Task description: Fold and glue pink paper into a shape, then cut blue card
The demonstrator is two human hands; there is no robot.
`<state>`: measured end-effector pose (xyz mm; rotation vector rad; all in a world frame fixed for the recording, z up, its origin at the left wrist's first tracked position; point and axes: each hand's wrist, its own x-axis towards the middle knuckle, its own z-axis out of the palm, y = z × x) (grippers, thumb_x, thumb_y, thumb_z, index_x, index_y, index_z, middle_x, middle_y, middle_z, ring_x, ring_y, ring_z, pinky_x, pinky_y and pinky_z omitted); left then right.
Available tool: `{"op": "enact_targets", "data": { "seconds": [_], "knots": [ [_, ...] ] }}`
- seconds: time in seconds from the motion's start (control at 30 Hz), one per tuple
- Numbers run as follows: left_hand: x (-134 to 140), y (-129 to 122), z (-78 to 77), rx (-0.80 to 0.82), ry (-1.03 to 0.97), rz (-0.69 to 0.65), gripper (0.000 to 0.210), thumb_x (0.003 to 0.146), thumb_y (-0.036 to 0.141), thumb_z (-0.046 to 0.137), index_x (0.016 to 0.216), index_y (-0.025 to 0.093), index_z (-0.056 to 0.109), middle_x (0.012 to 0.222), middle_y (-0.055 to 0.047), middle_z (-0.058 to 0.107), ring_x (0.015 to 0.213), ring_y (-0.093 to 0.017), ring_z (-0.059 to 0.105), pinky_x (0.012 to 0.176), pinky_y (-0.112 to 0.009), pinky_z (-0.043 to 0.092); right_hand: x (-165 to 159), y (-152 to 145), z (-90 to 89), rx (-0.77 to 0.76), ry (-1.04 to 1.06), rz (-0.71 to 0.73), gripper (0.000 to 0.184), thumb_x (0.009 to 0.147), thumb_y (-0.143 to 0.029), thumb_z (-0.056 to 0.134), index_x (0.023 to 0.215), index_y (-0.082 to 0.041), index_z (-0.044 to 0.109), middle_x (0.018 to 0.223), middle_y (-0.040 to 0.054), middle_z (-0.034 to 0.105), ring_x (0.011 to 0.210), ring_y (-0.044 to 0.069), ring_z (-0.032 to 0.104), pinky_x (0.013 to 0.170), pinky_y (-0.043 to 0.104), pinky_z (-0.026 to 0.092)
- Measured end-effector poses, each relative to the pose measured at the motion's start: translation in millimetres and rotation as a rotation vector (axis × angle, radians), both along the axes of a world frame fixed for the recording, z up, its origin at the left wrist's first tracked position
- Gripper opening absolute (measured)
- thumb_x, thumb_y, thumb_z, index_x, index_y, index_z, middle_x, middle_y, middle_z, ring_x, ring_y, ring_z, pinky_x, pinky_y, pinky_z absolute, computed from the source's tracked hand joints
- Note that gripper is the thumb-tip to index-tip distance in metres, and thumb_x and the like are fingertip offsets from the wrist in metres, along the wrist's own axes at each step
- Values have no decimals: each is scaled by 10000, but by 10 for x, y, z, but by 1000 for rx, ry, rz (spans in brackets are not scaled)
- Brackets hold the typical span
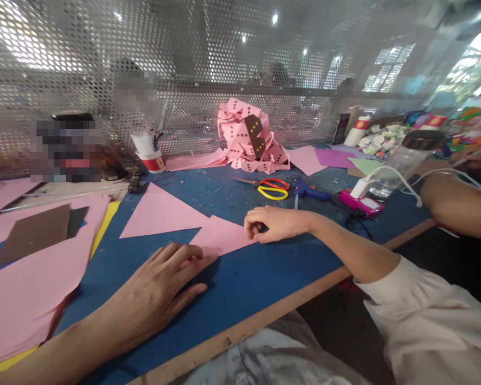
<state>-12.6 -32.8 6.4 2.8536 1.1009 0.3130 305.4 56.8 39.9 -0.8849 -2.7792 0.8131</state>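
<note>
A folded-looking piece of pink paper (219,234) lies on the blue tabletop between my hands. My left hand (160,286) rests over its left corner, fingers stretched out and thumb apart. At the paper's right corner, the curled fingers of my right hand (278,223) are pinched together on the edge. Just behind my left hand is a larger pink paper triangle (160,214), its right tip close to the smaller piece. Scissors (273,190) with red and yellow handles and a blue glue gun (310,191) lie beyond my right hand.
Stacked pink sheets (32,299) with a brown piece (34,235) cover the left side. A pink paper construction (252,136) stands at the back by the perforated metal screen (192,59). Rightward are a pink power adapter (361,204), a clear bottle (401,160) and another person's arm (459,206).
</note>
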Motion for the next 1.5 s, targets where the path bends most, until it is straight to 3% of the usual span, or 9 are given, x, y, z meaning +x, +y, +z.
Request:
{"op": "enact_targets", "data": {
  "seconds": [0.23, 0.6, 0.77, 0.87, 0.97, 1.17, 1.5],
  "knots": [
    [8, 1, -26, 45, -49, -18, 448, 1031, 446, 498, 1467, 344, 493, 1277, -61, 591, 1073, -234, 579, 954, -381, 494, 118, 84, 57, -116, -13, 124, 334, 788, 10, 523, 1042, -159, 659, 1063, 48, 639, 928, 140, 587, 862, 257, 476],
    [46, -30, -13, 65, -92, 18, 403, 1046, 466, 455, 1421, 342, 537, 1246, -58, 596, 1078, -229, 576, 941, -367, 491, 181, 105, 118, -166, -49, 109, 365, 791, 35, 502, 1073, -140, 656, 1089, 55, 636, 911, 129, 575, 830, 241, 472],
    [11, 4, -20, 73, -64, -43, 411, 1042, 428, 480, 1444, 347, 505, 1236, -58, 585, 1070, -228, 578, 930, -364, 500, 193, 116, 108, -159, -37, 110, 389, 759, 50, 503, 1051, -148, 667, 1093, 52, 661, 909, 131, 585, 818, 236, 472],
    [9, 2, -14, 64, -48, -17, 414, 1051, 414, 461, 1457, 340, 489, 1252, -70, 577, 1093, -239, 568, 944, -382, 499, 146, 77, 77, -206, 25, 10, 285, 815, -11, 536, 1023, -152, 670, 1024, 44, 690, 827, 124, 599, 726, 219, 467],
    [16, 5, -2, 50, -24, -23, 427, 1049, 389, 475, 1473, 344, 466, 1263, -68, 571, 1090, -235, 565, 946, -379, 501, 28, -5, 20, -177, 151, -105, 120, 908, -204, 618, 1006, -160, 672, 909, 24, 682, 767, 124, 597, 675, 218, 449],
    [46, 37, 4, 77, -84, -52, 310, 1049, 308, 479, 1341, 273, 579, 1221, -70, 600, 1073, -226, 573, 939, -371, 498, -178, -125, -135, -36, 218, -30, 80, 895, -260, 694, 919, -184, 696, 927, 10, 646, 798, 122, 590, 744, 238, 456],
    [24, 93, 21, 90, -208, -118, 215, 1035, 119, 462, 1131, 196, 638, 1127, -52, 652, 1031, -158, 604, 901, -261, 482, -181, -141, -182, 2, 228, -24, 77, 888, -261, 719, 911, -193, 692, 907, 2, 623, 784, 124, 590, 724, 246, 457]
  ]
}}
